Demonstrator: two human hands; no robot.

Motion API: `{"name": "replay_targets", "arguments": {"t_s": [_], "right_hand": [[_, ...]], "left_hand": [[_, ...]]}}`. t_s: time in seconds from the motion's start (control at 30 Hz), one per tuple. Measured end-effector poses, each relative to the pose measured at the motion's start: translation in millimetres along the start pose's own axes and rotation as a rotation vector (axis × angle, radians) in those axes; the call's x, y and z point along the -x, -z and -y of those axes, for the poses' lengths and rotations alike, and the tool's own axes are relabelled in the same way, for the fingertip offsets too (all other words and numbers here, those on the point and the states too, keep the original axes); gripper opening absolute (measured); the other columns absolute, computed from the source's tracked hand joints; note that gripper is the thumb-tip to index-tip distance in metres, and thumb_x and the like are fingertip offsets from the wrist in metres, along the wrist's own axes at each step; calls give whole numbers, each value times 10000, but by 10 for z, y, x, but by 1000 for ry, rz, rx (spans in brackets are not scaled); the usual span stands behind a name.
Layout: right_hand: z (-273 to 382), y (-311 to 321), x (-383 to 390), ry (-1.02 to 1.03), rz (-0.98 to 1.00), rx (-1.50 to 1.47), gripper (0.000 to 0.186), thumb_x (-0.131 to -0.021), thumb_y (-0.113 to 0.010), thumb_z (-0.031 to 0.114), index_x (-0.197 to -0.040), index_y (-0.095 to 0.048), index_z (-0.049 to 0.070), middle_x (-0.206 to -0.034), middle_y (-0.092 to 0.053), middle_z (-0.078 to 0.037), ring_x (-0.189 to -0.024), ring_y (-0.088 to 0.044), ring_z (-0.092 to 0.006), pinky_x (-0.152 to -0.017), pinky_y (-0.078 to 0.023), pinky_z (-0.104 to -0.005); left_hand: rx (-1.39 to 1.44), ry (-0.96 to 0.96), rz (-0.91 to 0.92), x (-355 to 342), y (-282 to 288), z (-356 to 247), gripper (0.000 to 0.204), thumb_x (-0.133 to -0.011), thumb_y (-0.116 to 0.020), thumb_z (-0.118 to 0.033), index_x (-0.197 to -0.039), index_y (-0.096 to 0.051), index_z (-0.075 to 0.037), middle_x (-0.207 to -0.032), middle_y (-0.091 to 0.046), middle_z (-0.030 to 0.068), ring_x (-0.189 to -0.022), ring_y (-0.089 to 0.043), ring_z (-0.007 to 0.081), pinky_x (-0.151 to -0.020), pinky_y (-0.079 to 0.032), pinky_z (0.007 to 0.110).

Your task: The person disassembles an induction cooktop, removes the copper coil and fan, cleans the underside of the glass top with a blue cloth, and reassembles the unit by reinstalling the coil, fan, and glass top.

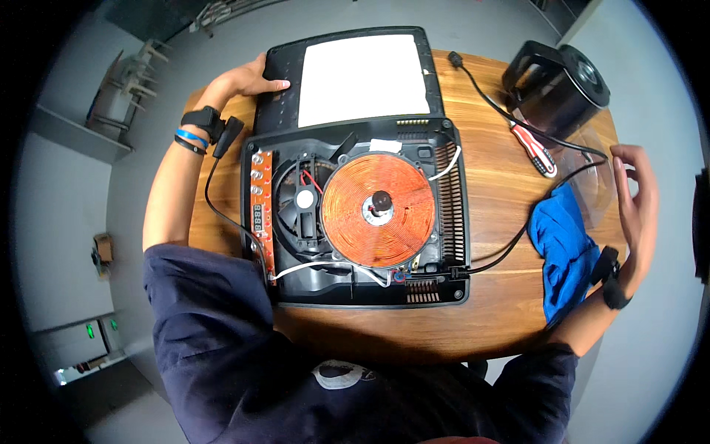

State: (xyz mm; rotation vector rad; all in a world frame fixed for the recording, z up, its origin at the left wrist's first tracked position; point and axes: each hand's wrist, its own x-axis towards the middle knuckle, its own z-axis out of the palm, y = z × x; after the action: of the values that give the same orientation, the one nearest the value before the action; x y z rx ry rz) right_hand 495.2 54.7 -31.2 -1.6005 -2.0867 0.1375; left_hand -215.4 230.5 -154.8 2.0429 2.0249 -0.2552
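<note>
An opened induction cooker base lies before me on the wooden table, its copper coil, fan and red display board exposed. Beyond it is the black cover panel, with a white sheet over most of its face. My left hand grips the panel's left edge, thumb on its face and other fingers partly hidden along the edge. Out at the table's right edge, my right hand holds nothing, fingers apart, nearest to a clear plastic tray and a blue cloth.
A black kettle stands at the far right beside a red-and-white screwdriver handle. The black power cord runs from the base across the table's right side. Another cable with a black connector hangs by my left wrist.
</note>
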Motion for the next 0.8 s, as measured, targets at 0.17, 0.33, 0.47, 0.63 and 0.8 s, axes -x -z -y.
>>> {"name": "replay_targets", "arguments": {"t_s": [0.17,0.33,0.47,0.63,0.8], "right_hand": [[722,-244,152,250,154,95,358,-1045,-734,70,-1394,-693,6,-1411,-699,-192,-1353,-667,-370,-1215,-495,-444],[911,-364,188,180,418,284,165,-979,-782,69,-1134,-754,20,-1150,-751,-202,-1109,-738,-427,-920,-597,-491],[1014,-353,355,117,671,343,137,-927,-828,113,-1052,-792,71,-1049,-807,-182,-982,-777,-411,-877,-619,-499],[1096,-371,508,176,614,372,182,-957,-825,146,-1094,-806,28,-1135,-810,-205,-1030,-774,-421,-924,-619,-497],[1662,-345,90,292,393,375,259,-1025,-781,200,-1199,-764,9,-1101,-773,-200,-1047,-760,-435,-884,-604,-527]], "left_hand": [[3,93,-89,157,-17,-67,1237,-834,-993,-538,-1740,-372,31,-1603,-595,368,-1494,-620,445,-1257,-504,485],[84,23,-223,135,-129,67,1155,-834,-1019,-384,-1726,-406,19,-1558,-643,347,-1442,-666,433,-1222,-544,468],[95,-78,-157,119,-81,75,1116,-825,-1010,-371,-1692,-446,50,-1537,-655,349,-1428,-667,452,-1221,-542,467],[5,-148,-95,239,-51,21,1082,-939,-897,-503,-1726,-390,39,-1554,-640,355,-1431,-662,462,-1186,-568,471],[315,-19,17,603,167,-92,976,-1060,-759,-555,-1767,-345,-23,-1610,-591,353,-1426,-670,426,-1114,-636,484]]}}
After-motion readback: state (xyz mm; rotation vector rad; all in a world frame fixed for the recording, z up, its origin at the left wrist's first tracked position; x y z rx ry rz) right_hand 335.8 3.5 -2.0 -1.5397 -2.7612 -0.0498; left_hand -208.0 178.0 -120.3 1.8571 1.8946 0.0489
